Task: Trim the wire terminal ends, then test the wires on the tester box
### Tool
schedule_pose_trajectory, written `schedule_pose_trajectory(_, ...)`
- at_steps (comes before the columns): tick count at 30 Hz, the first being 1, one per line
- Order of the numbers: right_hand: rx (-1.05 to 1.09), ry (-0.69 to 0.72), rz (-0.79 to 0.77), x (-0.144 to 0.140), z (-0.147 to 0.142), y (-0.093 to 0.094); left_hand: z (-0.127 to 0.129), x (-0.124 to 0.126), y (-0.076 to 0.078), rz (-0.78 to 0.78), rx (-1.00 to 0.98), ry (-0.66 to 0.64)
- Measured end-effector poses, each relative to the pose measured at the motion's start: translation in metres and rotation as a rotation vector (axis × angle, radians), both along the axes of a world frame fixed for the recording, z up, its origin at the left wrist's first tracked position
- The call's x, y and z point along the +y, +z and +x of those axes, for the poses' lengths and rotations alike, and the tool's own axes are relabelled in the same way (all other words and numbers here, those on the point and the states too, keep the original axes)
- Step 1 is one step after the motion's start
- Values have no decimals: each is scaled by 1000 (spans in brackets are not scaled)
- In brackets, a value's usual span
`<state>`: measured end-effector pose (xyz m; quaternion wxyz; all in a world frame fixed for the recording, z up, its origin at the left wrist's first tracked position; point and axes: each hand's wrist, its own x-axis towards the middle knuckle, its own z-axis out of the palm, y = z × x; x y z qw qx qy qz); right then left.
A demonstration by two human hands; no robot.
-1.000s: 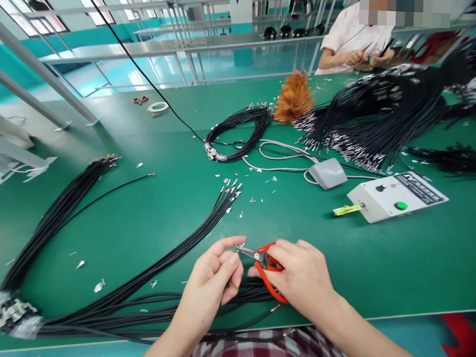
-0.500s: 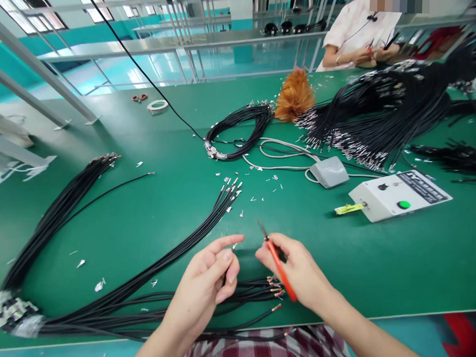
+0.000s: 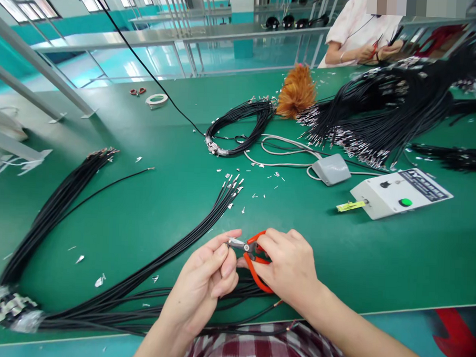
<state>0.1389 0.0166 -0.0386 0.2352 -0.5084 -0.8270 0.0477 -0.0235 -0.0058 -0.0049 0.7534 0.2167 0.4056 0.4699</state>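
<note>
Green table point(image 3: 396, 259) fills the view; big wire heap point(image 3: 382, 116) at two o'clock, a coworker's hands point(image 3: 370, 50) just beyond it; long wire bundle point(image 3: 139, 274) sweeps from eight o'clock up toward centre; coil point(image 3: 240, 128) at twelve; control box point(image 3: 399, 193) at three, pedal point(image 3: 331, 169) beside it; down at six, right hand point(image 3: 289, 267) grips the red snips point(image 3: 254, 258), blades meeting the wire end pinched between left hand point(image 3: 204, 282) thumb and forefinger.

Left hand point(image 3: 206, 277) pinches wire end point(image 3: 228, 243); right hand point(image 3: 287, 267) grips red snips point(image 3: 254, 258), blades at wire tip. Black wire bundle point(image 3: 147, 269) lies across green bench point(image 3: 396, 259).
</note>
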Motion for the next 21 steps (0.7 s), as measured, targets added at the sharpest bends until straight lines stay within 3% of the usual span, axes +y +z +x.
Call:
schedule_pose_trajectory(8,15,16,50,1,-3,0,-4,-1,-2,-18,-3,1)
schedule_pose_trajectory(11,119,20,-26,1,0,2,-1,-3,-1,17,58,-6)
schedule_pose_trajectory(15,256,-11,-154,0,12,7,7,-4,1,82,302,-8)
schedule_pose_trajectory(21,94,10,-55,-6,32,12,22,-9,-5,272,703,50)
